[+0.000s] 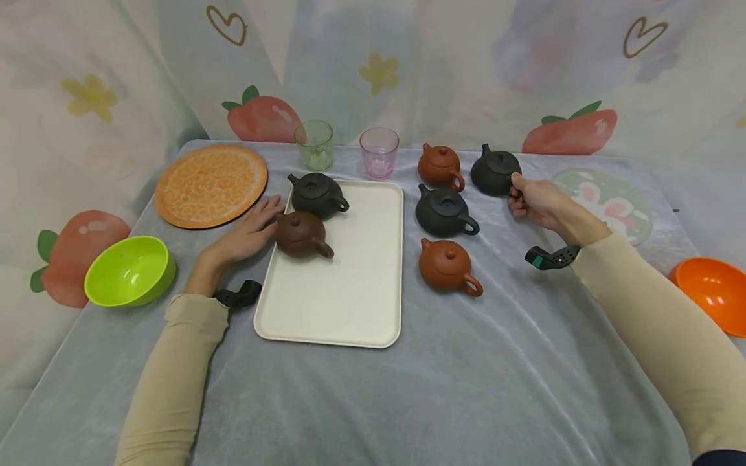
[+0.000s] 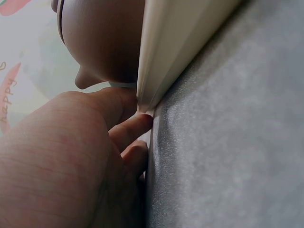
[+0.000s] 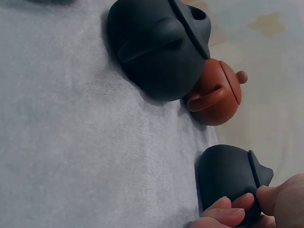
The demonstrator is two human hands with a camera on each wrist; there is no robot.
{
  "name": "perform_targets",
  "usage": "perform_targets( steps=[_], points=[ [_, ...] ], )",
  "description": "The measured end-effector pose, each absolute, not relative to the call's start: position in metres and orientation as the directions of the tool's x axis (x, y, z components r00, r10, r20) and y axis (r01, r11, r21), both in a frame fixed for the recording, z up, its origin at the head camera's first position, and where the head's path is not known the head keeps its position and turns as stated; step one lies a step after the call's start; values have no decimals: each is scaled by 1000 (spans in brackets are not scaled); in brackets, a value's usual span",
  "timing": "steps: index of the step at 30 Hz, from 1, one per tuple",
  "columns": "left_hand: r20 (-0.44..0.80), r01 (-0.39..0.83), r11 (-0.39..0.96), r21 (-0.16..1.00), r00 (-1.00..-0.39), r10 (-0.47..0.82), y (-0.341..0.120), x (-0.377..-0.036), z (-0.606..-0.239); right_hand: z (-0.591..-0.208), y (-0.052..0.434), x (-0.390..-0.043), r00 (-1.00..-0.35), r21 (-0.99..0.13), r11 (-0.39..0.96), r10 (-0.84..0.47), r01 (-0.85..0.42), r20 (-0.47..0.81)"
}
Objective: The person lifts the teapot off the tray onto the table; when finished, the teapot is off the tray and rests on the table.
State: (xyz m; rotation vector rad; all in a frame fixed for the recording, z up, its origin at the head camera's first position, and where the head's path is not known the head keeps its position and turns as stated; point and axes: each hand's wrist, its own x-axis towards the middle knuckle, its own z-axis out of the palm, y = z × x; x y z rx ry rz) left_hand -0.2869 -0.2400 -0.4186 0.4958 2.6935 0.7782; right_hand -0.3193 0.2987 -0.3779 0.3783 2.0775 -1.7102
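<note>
My right hand [image 1: 539,202] pinches the handle side of a black teapot [image 1: 493,171] at the back right; the handle is hidden by the fingers. In the right wrist view that black teapot [image 3: 225,173] stands on the cloth. My left hand [image 1: 249,230] lies with extended fingers at the left edge of a cream tray [image 1: 350,298]. In the left wrist view its fingertips touch the tray's rim [image 2: 159,61], below a brown teapot [image 2: 104,38]. On the tray a second black teapot [image 1: 316,194] stands behind the brown one.
Between tray and right hand stand two reddish teapots [image 1: 447,266] [image 1: 438,165] with a black teapot [image 1: 443,212] between them. Green glass [image 1: 315,152] and pink glass [image 1: 379,155] stand behind the tray. An orange round mat [image 1: 211,184], lime bowl [image 1: 129,272] and orange bowl [image 1: 713,294] flank the sides.
</note>
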Motion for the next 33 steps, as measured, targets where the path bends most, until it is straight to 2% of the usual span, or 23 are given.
perform_targets(
  steps=[12,19,25,28,33],
  points=[
    [-194,234,799,554,-897,398,-238,-286,-417,-382,296,-323,-882,-873,147,-6,466,-472],
    [-189,237,795,558,-897,400,-238,-286,-417,-389,294,-322,-896,-862,246,86,443,-435],
    [-196,223,799,559,-900,389,-239,-284,-418,-395,288,-322,-900,-851,296,105,433,-422],
    [-202,219,801,557,-900,386,-239,-284,-418,-395,289,-321,-898,-874,211,78,438,-432],
    [-193,224,800,557,-902,387,-238,-286,-417,-396,293,-316,-908,-908,-9,8,418,-419]
  ],
)
